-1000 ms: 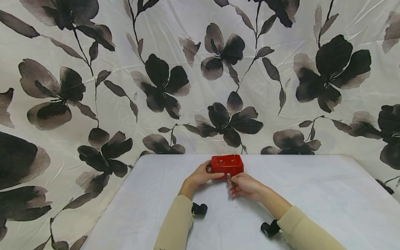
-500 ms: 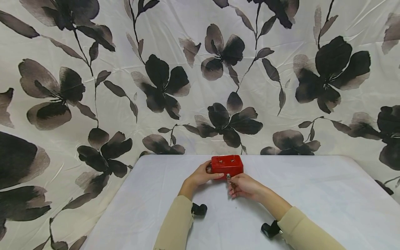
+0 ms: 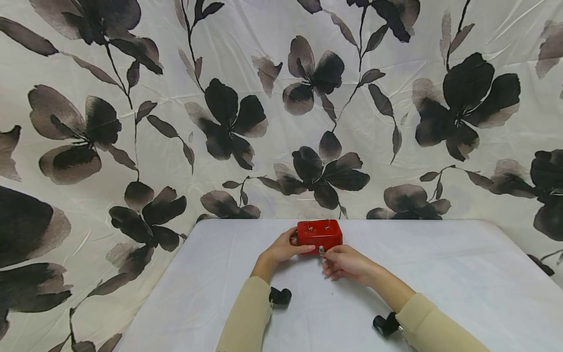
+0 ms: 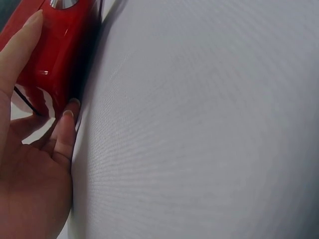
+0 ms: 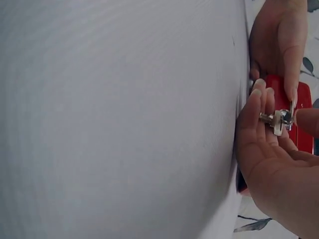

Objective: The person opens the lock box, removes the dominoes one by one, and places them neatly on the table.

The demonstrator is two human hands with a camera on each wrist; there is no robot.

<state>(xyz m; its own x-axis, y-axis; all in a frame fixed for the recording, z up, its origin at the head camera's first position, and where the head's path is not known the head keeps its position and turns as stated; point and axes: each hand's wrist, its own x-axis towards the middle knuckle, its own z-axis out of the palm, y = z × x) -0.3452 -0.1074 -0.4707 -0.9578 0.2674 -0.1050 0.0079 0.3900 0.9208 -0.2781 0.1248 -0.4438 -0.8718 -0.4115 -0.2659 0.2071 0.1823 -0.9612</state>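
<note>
A small red metal cash box (image 3: 319,235) with a wire handle on its lid stands near the table's far edge. My left hand (image 3: 281,246) holds its left end, the thumb lying across the front and the fingers round the side. In the left wrist view a round chrome lock (image 4: 64,3) shows on the red front. At that lock, my right hand (image 3: 349,262) pinches a small metal key (image 3: 321,251). The right wrist view shows a second key (image 5: 266,118) hanging by the fingers; how deep the pinched one sits is hidden.
A white cloth covers the table (image 3: 316,313). Behind it hangs a pale curtain (image 3: 281,122) with dark flowers. Black wrist cameras (image 3: 280,296) are strapped at both sleeves.
My right hand has turned slightly at the lock, its forearm shifting a little to the right. The hanging key is no longer visible in the head view. The left hand and box stay put.
</note>
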